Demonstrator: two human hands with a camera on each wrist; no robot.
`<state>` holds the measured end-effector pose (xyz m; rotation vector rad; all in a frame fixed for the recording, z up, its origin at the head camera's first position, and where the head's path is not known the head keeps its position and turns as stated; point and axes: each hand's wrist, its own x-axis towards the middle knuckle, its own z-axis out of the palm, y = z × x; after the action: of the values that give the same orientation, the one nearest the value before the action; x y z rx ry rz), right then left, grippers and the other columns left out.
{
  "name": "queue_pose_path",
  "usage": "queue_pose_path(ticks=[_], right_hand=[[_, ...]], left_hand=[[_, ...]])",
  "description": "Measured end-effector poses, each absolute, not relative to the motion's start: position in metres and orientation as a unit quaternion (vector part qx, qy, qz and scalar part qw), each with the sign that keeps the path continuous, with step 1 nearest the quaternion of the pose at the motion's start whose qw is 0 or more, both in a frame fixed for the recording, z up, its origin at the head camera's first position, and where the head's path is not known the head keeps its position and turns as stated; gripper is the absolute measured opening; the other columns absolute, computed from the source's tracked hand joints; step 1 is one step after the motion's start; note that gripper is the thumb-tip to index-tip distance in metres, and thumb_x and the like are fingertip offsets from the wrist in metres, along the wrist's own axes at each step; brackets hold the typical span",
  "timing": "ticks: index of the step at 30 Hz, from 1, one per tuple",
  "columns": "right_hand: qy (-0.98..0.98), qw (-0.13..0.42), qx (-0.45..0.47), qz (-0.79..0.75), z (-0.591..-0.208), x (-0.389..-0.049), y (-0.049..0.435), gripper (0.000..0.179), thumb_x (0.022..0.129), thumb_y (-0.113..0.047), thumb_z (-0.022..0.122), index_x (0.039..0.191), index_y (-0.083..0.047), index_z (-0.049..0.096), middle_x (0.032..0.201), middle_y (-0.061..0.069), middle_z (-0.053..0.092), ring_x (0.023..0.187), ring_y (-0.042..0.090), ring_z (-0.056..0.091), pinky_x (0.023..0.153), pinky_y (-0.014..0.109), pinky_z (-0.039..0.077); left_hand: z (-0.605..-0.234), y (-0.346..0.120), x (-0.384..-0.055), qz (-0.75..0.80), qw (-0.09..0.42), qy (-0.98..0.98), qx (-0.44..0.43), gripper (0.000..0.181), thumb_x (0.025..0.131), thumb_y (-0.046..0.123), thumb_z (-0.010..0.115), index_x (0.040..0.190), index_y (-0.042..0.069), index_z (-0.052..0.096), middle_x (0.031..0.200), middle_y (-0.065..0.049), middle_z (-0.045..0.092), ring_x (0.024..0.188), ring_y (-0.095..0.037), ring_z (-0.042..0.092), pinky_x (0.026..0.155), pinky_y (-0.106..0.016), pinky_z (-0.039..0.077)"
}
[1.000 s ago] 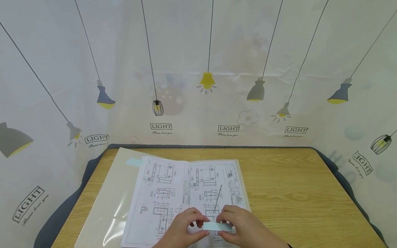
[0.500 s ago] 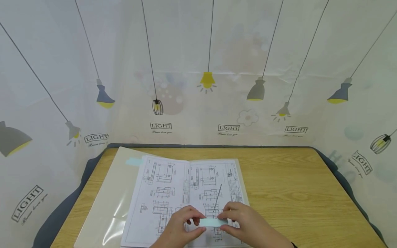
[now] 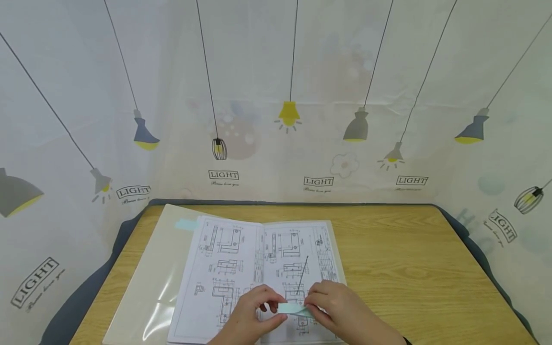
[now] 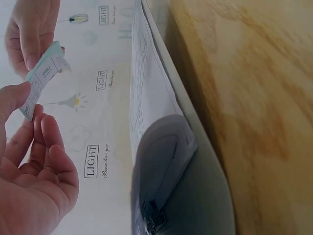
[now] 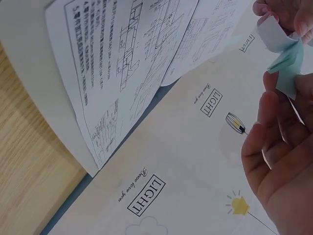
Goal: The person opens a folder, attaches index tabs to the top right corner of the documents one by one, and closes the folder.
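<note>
A pale mint sticky note pad (image 3: 288, 308) is held between both hands over the open drawing booklet (image 3: 246, 237). My left hand (image 3: 254, 314) pinches the pad's left end between thumb and fingers. At the other end, my right hand (image 3: 338, 306) pinches, and the top sheet bends up there. Printed "deli" lettering shows on the underside of the pad (image 4: 46, 73) in the left wrist view. From the right wrist, the mint sheets (image 5: 288, 63) look curled and partly separated, with the right fingers (image 5: 269, 110) around one end.
The booklet's cover (image 3: 146, 287) lies spread to the left on the wooden table (image 3: 409, 268). A mint sticky strip (image 3: 186, 224) sits at its upper edge. A thin dark line (image 3: 303, 273) crosses the right page. Behind stands a lamp-printed curtain (image 3: 267, 62).
Both hands have shifted slightly up and left with the pad. The pad's right end, flat half a second ago, is now bent up at the right fingers.
</note>
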<state>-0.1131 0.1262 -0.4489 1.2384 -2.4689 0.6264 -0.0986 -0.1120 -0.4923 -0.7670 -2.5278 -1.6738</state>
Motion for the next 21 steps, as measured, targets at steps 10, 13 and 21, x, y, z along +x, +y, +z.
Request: queue_pose_path(ticks=[10,13,21], right_hand=[[-0.844,0.180,0.428,0.270,-0.450,-0.115,0.125,0.010,0.082,-0.020,0.073,0.083,-0.025,0.064,0.087,-0.019,0.059,0.079,-0.003,0.055,0.075,0.010,0.044],[-0.837,0.189,0.429,0.282,-0.449,-0.114,0.124,0.009,0.082,-0.021,0.073,0.082,-0.024,0.065,0.086,-0.019,0.059,0.078,-0.003,0.054,0.073,0.009,0.043],[-0.834,0.216,0.413,0.295,-0.445,-0.111,0.120,0.011,0.080,-0.018,0.075,0.081,-0.023,0.066,0.084,-0.019,0.060,0.077,-0.002,0.055,0.072,0.012,0.043]], left_hand=[[-0.487,-0.112,-0.098,-0.618,-0.057,-0.758,-0.200,0.017,0.089,0.021,0.066,0.104,0.015,0.064,0.096,-0.002,0.063,0.083,-0.006,0.056,0.071,-0.023,0.049],[-0.484,-0.112,-0.097,-0.654,-0.070,-0.729,-0.192,0.017,0.090,0.015,0.064,0.106,0.009,0.063,0.101,-0.006,0.063,0.087,-0.007,0.056,0.073,-0.023,0.049],[-0.480,-0.112,-0.097,-0.665,-0.095,-0.724,-0.157,0.020,0.088,0.014,0.066,0.106,0.006,0.064,0.103,-0.007,0.062,0.090,-0.009,0.056,0.075,-0.023,0.049]])
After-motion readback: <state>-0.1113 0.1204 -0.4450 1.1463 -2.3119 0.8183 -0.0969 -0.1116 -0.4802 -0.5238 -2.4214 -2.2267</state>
